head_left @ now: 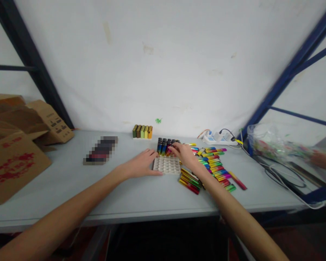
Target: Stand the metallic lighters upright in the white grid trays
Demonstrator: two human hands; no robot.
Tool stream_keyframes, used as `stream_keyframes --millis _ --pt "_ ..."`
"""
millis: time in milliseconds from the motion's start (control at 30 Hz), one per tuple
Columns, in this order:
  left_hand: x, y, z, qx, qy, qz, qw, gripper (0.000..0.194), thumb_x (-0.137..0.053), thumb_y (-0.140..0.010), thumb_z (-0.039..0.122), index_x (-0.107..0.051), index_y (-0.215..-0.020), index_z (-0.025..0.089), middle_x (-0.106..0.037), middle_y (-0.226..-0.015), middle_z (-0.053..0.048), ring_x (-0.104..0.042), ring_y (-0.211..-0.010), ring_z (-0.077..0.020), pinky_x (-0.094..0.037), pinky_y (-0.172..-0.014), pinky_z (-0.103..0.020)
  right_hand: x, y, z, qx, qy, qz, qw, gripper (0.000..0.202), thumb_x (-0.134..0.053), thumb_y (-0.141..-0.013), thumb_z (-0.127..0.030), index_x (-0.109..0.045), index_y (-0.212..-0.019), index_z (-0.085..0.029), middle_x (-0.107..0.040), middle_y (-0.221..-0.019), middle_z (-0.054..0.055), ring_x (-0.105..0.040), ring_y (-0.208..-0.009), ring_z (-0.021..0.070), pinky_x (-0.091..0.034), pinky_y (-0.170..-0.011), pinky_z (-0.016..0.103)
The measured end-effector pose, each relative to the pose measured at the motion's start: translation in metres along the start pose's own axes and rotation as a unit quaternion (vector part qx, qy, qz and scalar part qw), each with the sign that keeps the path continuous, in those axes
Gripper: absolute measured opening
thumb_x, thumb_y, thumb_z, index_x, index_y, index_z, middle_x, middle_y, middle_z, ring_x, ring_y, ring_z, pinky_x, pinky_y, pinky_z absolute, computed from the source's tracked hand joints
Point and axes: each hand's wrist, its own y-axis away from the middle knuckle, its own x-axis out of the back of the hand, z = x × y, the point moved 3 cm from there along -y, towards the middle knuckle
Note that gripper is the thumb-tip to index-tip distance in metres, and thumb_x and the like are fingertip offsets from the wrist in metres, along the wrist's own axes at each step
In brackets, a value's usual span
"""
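A white tray with many round pockets (167, 165) lies on the table. Along its back stand several upright lighters (163, 148) with dark tops and shiny blue or coloured bodies. My left hand (142, 164) grips the tray's left side, thumb by the front edge and fingers at the rear left corner. Over the right end of the upright row, my right hand (185, 155) is closed in a pinch on a lighter, mostly hidden by the fingers. Loose shiny lighters (189, 180) lie just below that wrist, and a larger spread of coloured lighters (216, 165) reaches to the right.
A block of upright lighters (142, 132) stands by the wall. A blurred dark item (101, 150) and cardboard boxes (19, 159) are to the left. At the right are a power strip (220, 137), cables, a plastic bag (271, 139) and another person's hand (324, 161).
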Motion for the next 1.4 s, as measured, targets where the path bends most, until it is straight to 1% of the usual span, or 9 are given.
stream_keyframes --millis 200,333,467,600,800,900,1000,1167,1400 --pt "0.002 0.0 0.001 -0.005 0.009 0.008 1.0 0.072 -0.063 -0.086 0.081 -0.063 -0.122 0.019 -0.065 -0.12 -0.012 -0.059 -0.115 -0.033 -0.045 -0.104 -0.043 -0.004 -0.012 -0.015 -0.037 0.14 -0.032 0.989 0.036 -0.062 -0.104 -0.046 -0.078 -0.092 -0.015 -0.078 -0.089 0.019 -0.073 -0.08 0.026 -0.047 -0.07 0.031" --pt "0.003 0.001 0.002 0.0 0.003 0.002 1.0 0.069 -0.066 -0.087 0.078 -0.063 -0.123 0.018 -0.065 -0.122 -0.013 -0.059 -0.118 -0.0331 -0.045 -0.106 -0.042 -0.002 -0.006 -0.007 -0.051 0.119 -0.047 0.991 0.04 -0.068 -0.099 -0.051 -0.078 -0.082 -0.018 -0.077 -0.079 0.015 -0.071 -0.071 0.0226 -0.045 -0.064 0.029" --pt "0.002 0.001 0.002 0.005 -0.001 -0.006 1.0 0.071 -0.067 -0.087 0.076 -0.062 -0.126 0.017 -0.064 -0.125 -0.014 -0.058 -0.12 -0.0335 -0.044 -0.109 -0.043 0.024 -0.001 0.03 -0.055 0.045 -0.023 0.997 0.046 -0.062 -0.103 -0.052 -0.077 -0.076 -0.018 -0.076 -0.069 0.008 -0.069 -0.064 0.019 -0.046 -0.066 0.028" --pt "0.003 0.0 0.003 0.01 -0.004 -0.018 1.0 0.072 -0.066 -0.088 0.077 -0.06 -0.128 0.017 -0.063 -0.126 -0.014 -0.058 -0.12 -0.0329 -0.044 -0.109 -0.043 0.049 -0.007 0.079 -0.028 0.024 -0.028 0.999 0.021 -0.068 -0.1 -0.034 -0.08 -0.098 -0.017 -0.082 -0.095 0.01 -0.075 -0.086 0.0219 -0.052 -0.078 0.028" --pt "0.003 0.0 0.003 0.011 -0.004 -0.021 1.0 0.071 -0.066 -0.088 0.078 -0.061 -0.126 0.018 -0.064 -0.125 -0.013 -0.058 -0.12 -0.0324 -0.044 -0.109 -0.042 0.04 -0.016 0.129 -0.042 0.078 -0.021 0.996 0.029 -0.057 -0.103 -0.022 -0.076 -0.121 -0.013 -0.076 -0.127 0.018 -0.072 -0.117 0.0277 -0.052 -0.106 0.039" --pt "0.003 0.0 0.002 0.008 0.001 -0.015 1.0 0.072 -0.065 -0.087 0.079 -0.062 -0.125 0.018 -0.064 -0.125 -0.013 -0.058 -0.119 -0.0323 -0.044 -0.108 -0.042 0.024 -0.015 0.132 -0.024 0.085 -0.049 0.995 0.033 -0.055 -0.102 -0.018 -0.075 -0.127 -0.013 -0.072 -0.137 0.018 -0.069 -0.126 0.026 -0.049 -0.112 0.038" --pt "0.003 0.0 0.002 0.007 0.003 -0.011 1.0 0.073 -0.064 -0.087 0.08 -0.062 -0.124 0.018 -0.065 -0.123 -0.013 -0.058 -0.118 -0.0326 -0.045 -0.107 -0.043 0.016 -0.012 0.127 -0.027 0.091 -0.096 0.991 0.028 -0.055 -0.103 -0.019 -0.08 -0.114 -0.013 -0.079 -0.119 0.016 -0.074 -0.11 0.0251 -0.052 -0.102 0.033" --pt "0.004 -0.001 0.002 0.01 0.01 -0.005 1.0 0.073 -0.066 -0.084 0.081 -0.063 -0.12 0.018 -0.065 -0.121 -0.013 -0.058 -0.115 -0.0327 -0.046 -0.105 -0.043 0.022 -0.006 0.123 -0.041 0.1 -0.107 0.988 0.023 -0.061 -0.1 -0.022 -0.083 -0.1 -0.013 -0.082 -0.103 0.014 -0.075 -0.095 0.0241 -0.053 -0.09 0.029" --pt "0.004 0.0 0.001 0.011 0.015 0.001 1.0 0.071 -0.069 -0.082 0.08 -0.063 -0.118 0.019 -0.064 -0.119 -0.011 -0.058 -0.114 -0.0317 -0.046 -0.105 -0.043 0.031 0.005 0.131 -0.032 0.059 -0.104 0.992 0.023 -0.067 -0.098 -0.027 -0.081 -0.111 -0.014 -0.081 -0.111 0.014 -0.075 -0.1 0.0253 -0.053 -0.089 0.029"
